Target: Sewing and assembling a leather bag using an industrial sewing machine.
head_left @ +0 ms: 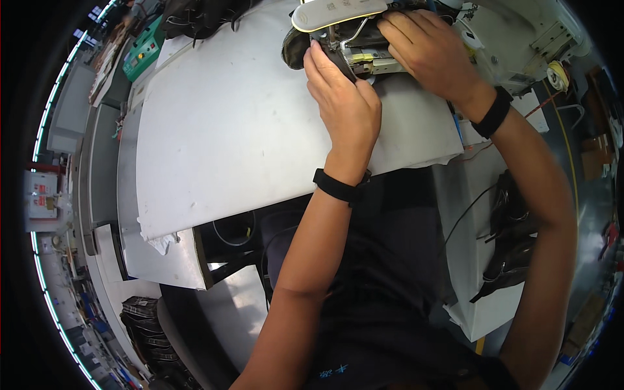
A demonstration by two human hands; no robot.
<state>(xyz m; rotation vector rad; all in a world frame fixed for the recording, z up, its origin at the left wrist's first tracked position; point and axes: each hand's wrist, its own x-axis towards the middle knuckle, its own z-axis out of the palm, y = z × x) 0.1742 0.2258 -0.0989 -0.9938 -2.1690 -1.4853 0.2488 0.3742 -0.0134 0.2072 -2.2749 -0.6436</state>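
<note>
At the top of the head view, a dark fabric piece with a zipper lies under the pale head of a sewing machine. My left hand is closed on the near edge of this piece, fingertips close to the metal needle and presser area. My right hand is to the right of the needle, its fingers bent and together over the machine bed beside dark material. What those fingertips hold, if anything, is hidden.
A white-covered table spreads left and toward me. Dark bundled pieces lie at its far left edge, near a green box. More dark pieces rest on a white surface at right; others sit lower left.
</note>
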